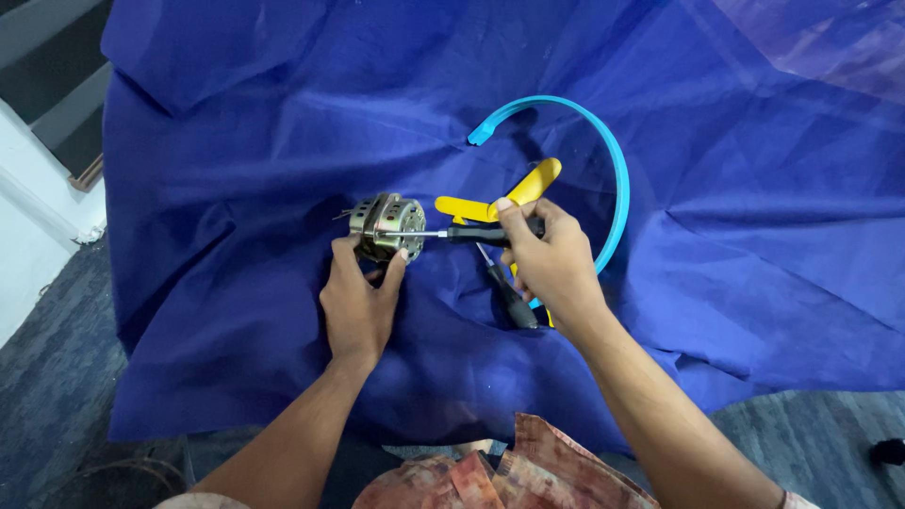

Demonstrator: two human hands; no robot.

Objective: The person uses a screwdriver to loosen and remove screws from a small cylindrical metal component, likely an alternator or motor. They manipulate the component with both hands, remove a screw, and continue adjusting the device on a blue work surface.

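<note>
A small metal electric motor [386, 224] stands on a blue cloth [236, 170]. My left hand [358, 300] grips it from below, thumb and fingers on its sides. My right hand [550, 259] holds a black-handled screwdriver [471, 233] level, its thin shaft reaching left with the tip against the motor's right face. A second dark screwdriver [507, 293] lies on the cloth just under my right hand.
A yellow fan blade [525, 191] lies behind my right hand. A curved light-blue plastic ring [608, 160] arcs around it. The cloth is wrinkled and covers most of the floor; grey carpet [47, 377] shows at left and lower right.
</note>
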